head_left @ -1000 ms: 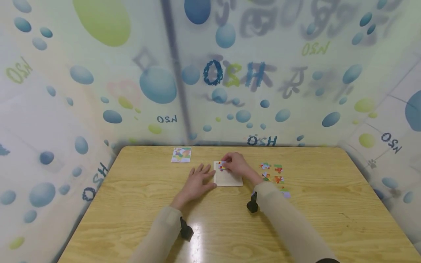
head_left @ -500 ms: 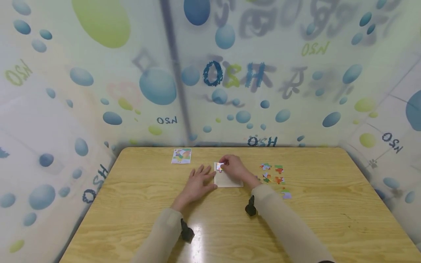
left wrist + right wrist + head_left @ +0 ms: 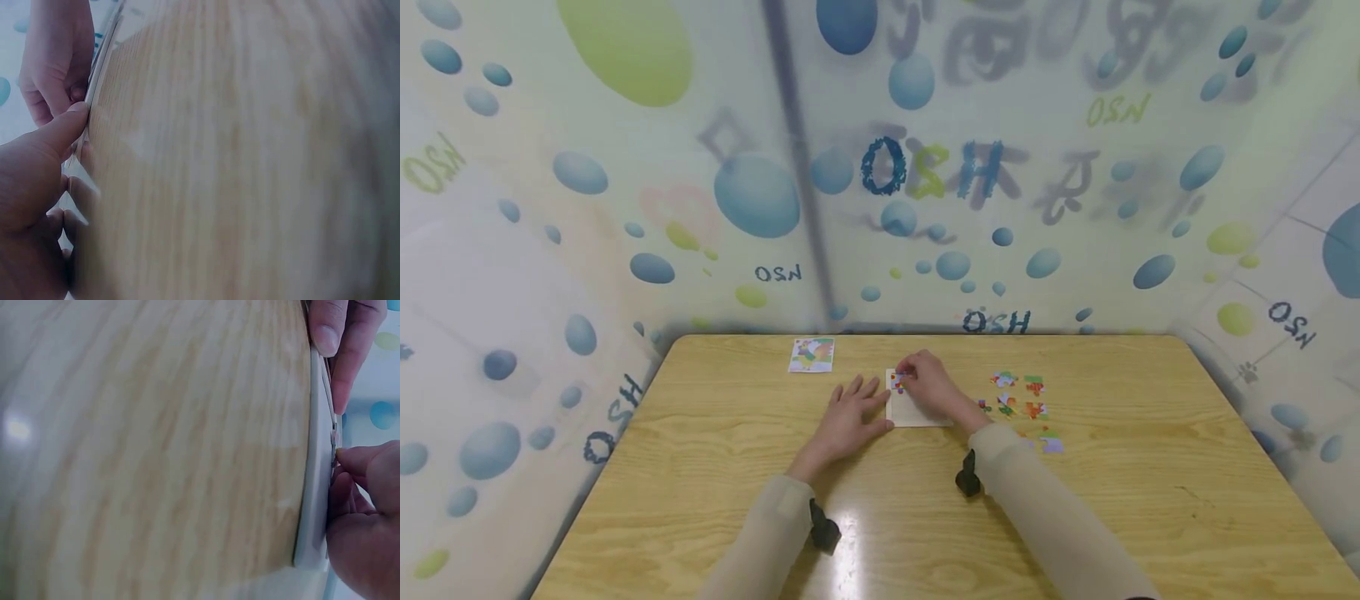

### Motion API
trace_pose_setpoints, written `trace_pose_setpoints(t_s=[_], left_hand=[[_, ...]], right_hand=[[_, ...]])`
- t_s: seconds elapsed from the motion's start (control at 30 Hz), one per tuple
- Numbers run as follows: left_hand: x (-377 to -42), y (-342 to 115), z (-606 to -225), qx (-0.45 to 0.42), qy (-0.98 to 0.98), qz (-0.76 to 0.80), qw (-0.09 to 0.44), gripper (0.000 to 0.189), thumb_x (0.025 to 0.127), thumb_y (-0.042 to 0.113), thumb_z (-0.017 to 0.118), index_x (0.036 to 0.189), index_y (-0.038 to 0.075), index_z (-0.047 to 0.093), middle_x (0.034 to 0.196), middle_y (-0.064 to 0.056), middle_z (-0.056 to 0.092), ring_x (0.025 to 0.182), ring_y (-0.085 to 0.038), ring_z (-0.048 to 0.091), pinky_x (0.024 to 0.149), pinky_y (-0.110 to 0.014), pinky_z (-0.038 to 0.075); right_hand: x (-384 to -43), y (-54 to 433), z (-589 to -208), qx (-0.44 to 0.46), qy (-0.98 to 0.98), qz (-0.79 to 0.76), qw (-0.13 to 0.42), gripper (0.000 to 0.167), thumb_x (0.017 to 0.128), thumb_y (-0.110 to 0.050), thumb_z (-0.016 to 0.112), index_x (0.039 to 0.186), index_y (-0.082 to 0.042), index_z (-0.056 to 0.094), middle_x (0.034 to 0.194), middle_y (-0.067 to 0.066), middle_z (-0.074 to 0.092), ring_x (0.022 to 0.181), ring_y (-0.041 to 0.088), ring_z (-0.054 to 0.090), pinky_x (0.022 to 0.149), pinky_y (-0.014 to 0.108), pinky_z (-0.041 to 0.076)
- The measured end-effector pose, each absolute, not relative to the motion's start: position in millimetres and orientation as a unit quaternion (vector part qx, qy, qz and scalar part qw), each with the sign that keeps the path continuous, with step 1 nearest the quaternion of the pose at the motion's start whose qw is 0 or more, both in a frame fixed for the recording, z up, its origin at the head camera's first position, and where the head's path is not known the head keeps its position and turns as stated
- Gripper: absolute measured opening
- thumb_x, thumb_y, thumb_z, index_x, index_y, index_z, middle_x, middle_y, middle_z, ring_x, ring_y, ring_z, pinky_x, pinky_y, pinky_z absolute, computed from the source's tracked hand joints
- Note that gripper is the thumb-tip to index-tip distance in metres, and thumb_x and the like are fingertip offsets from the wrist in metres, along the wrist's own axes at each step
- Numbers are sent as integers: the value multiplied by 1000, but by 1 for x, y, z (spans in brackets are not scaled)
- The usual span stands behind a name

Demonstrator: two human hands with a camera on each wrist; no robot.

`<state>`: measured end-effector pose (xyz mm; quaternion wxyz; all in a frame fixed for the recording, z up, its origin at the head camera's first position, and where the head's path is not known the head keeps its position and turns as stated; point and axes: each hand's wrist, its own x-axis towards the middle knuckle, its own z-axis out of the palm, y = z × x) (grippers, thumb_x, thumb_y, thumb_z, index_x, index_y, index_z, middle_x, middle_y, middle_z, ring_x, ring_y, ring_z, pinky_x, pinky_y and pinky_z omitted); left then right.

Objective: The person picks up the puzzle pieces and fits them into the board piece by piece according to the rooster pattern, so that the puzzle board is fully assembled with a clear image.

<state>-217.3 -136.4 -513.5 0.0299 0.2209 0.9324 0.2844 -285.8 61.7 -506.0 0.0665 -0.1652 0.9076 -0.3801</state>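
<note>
In the head view a pale square puzzle tray lies at the middle of the table. My left hand rests flat with fingers spread, its thumb and index fingertip at the tray's left edge. The right hand is over the tray's upper part and pinches a colourful puzzle piece at the top left corner. In the right wrist view the thumb and fingers of the right hand meet at the piece, low over the tray. The hand hides part of the piece.
Several loose puzzle pieces lie right of the tray, some partly hidden by the right forearm. A printed picture card lies at the back left of the wooden table. A patterned wall stands behind the table.
My right hand has shifted slightly left, bringing the puzzle piece into the tray's top left corner; the piece has been tilted and turned on the way. My left hand stays in place.
</note>
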Motion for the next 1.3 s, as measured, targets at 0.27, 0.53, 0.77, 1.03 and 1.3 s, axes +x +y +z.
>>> trace_pose_setpoints(t_s=[0.27, 0.53, 0.77, 1.03, 1.3], left_hand=[[-217, -136, -512, 219, 933, 285, 31, 56, 98, 35, 70, 145, 7, 58, 159, -19, 39, 151, -45, 21, 120, -65, 7], [-215, -136, -512, 209, 936, 279, 38, 57, 99, 39, 68, 147, 11, 57, 161, -15, 37, 153, -42, 18, 118, -68, -1], [-216, -137, -512, 209, 934, 286, 44, 56, 99, 39, 67, 147, 12, 57, 162, -14, 37, 153, -41, 18, 117, -70, -2], [-219, -138, -513, 211, 936, 277, 43, 57, 100, 40, 67, 148, 12, 56, 162, -14, 36, 153, -41, 18, 117, -70, -1], [-218, -136, -512, 210, 937, 276, 43, 56, 99, 39, 67, 147, 11, 57, 162, -14, 37, 154, -41, 18, 118, -69, -1]], right_hand=[[-286, 62, -506, -174, 909, -375, 58, 13, 96, -3, 67, 108, -4, 71, 97, 5, 60, 90, 19, 57, 81, 35, 53], [-285, 66, -506, -194, 913, -356, 56, 20, 92, -12, 76, 110, -4, 74, 96, 4, 60, 86, 18, 55, 78, 34, 50], [-285, 72, -505, -213, 912, -343, 73, 27, 92, -15, 78, 117, -5, 74, 97, 2, 58, 85, 16, 53, 75, 31, 48], [-284, 73, -505, -210, 913, -343, 65, 28, 93, -15, 77, 118, -4, 75, 96, 2, 57, 85, 16, 54, 75, 31, 48], [-283, 72, -506, -209, 913, -346, 51, 25, 91, -16, 79, 114, -5, 76, 95, 1, 58, 84, 15, 54, 74, 30, 47]])
